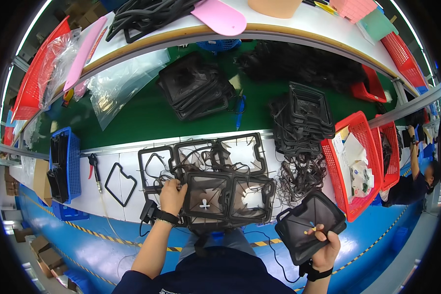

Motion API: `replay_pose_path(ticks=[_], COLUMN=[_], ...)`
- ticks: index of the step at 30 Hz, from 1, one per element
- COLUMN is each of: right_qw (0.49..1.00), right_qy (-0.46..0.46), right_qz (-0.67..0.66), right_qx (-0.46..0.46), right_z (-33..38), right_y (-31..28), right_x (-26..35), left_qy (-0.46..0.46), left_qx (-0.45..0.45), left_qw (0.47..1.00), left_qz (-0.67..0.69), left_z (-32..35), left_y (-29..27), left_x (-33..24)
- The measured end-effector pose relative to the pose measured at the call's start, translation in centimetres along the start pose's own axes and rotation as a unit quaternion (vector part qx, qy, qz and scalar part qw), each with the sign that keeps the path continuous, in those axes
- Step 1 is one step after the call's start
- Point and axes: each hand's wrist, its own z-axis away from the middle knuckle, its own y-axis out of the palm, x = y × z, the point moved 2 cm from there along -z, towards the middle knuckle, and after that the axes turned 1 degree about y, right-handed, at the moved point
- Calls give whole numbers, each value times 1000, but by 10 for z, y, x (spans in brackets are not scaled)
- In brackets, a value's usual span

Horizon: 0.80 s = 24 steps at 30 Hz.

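Observation:
My right hand (327, 249) holds a black rounded-square frame with thin dark sheet across it (311, 215), tilted, at the lower right. Its fingers and thumb grip the near edge; blue and yellow show at the sheet's middle. My left hand (171, 196) is closed at the left edge of a joined set of black frames (206, 196) on the bench, fingertips partly hidden. That set has thin dark film in its openings, with a white cross-shaped gap in one. Behind it lie more joined black frames (240, 154) with ragged film strips.
Stacked black frames (304, 117) stand at the right beside a heap of dark film scraps (301, 179). Red baskets (355, 196) flank them. Leftward are a loose black frame (120, 183), an air gun (94, 169) and a blue basket (73, 166). A shelf (279, 32) crosses above; another person (411, 181) works far right.

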Motion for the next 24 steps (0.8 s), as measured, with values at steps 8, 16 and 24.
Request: replay_pose_path(ticks=[8,16,24], right_qw=[987,794,874], right_qy=[160,-96,74], right_qz=[25,599,481], right_qx=[-13,-34,-3], right_z=[-28,-46,-89], right_y=[47,72,64], right_x=[-74,-141,-222], left_qy=[-112,-138,-132], left_qx=[108,246,294], left_qw=[950,805,772], left_qz=[272,522,549], left_z=[17,28,45], left_y=[17,-33,-36], left_x=[16,-26,-49])
